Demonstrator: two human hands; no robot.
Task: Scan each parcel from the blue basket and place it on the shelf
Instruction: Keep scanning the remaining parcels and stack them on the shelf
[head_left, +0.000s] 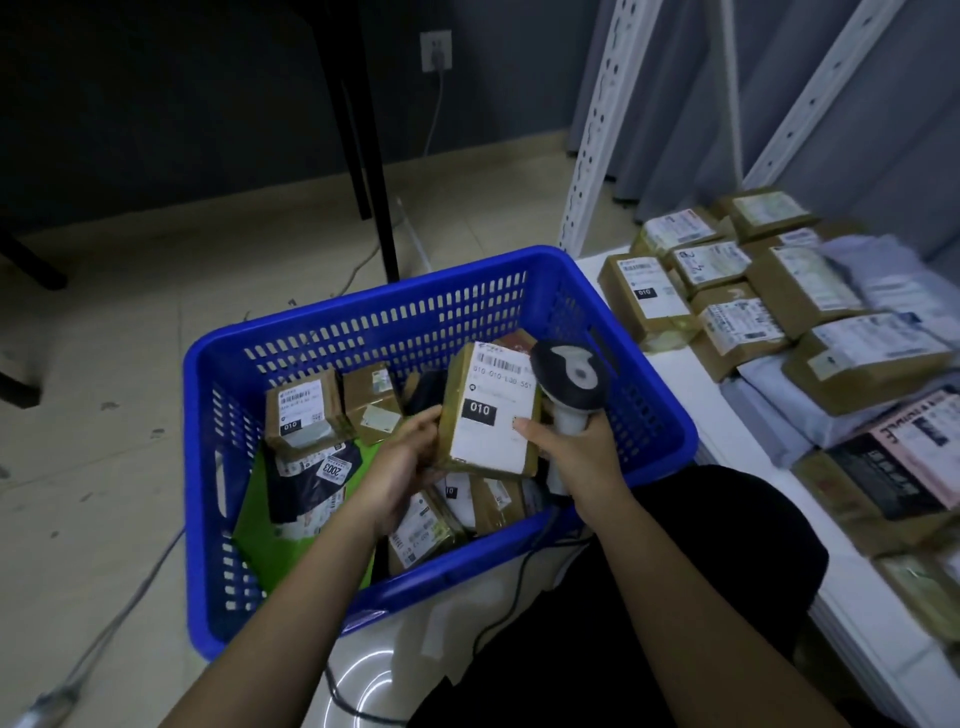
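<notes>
Dim stockroom floor, parcel hovering right over the blue basket (363, 312).
Left hand (400, 467) is gripping the stiff, probably light cardboard parcel (488, 410) by its edges; right hand (576, 447) is clutching the scanner (571, 379), thumb steadying it.

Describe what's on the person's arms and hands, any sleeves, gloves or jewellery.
Both forearms are bare, with no sleeves reaching them. The left hand and right hand wear no gloves, and no rings, watch or bracelet show. Nails look short and unpainted.

Bare forearms, no sleeves; black clothing (675, 597) below.
</notes>
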